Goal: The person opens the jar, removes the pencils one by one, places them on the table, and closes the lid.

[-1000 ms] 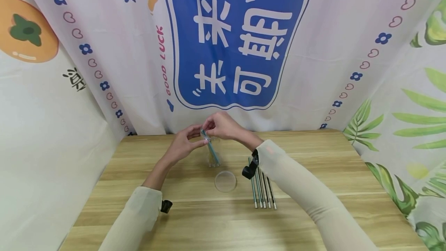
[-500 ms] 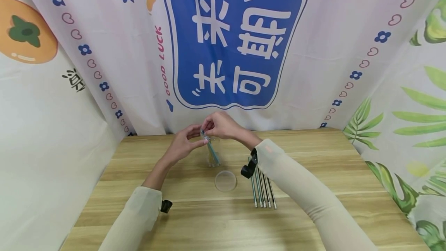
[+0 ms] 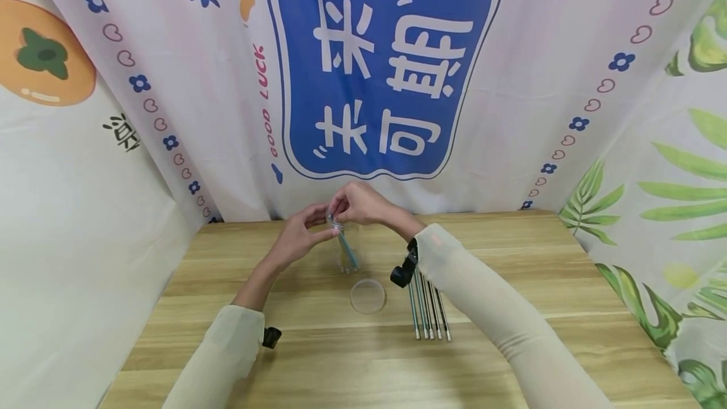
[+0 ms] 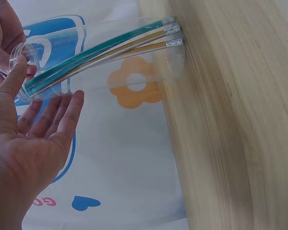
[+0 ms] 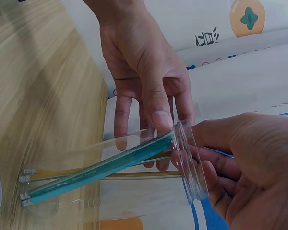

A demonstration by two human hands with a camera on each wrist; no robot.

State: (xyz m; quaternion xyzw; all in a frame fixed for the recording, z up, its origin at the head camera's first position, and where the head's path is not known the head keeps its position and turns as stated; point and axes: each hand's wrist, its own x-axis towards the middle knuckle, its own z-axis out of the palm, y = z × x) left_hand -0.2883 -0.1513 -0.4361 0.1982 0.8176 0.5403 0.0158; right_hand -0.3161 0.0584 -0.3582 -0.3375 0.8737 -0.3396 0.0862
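A clear jar (image 3: 348, 256) near the back of the table contains several teal and yellow-brown pencils (image 5: 101, 167), eraser ends down at its base. My left hand (image 3: 298, 237) holds the jar near its neck, thumb at the rim and fingers spread along the far side, as the left wrist view (image 4: 33, 139) shows. At the jar's mouth is my right hand (image 3: 360, 204), fingers curled, thumb and fingertips pinching the upper end of a pencil (image 3: 348, 251). The fingers hide most of that end.
A round clear lid (image 3: 367, 296) lies on the wooden table (image 3: 318, 358) in front of the jar. Several teal and dark striped pencils (image 3: 430, 308) lie side by side to its right, partly under the right wrist strap. A printed curtain (image 3: 511, 112) hangs close behind the table's back edge.
The pinched pencil's upper end sits slightly lower at the jar's mouth. Both hands stay nearly in place; the right forearm has shifted slightly left.
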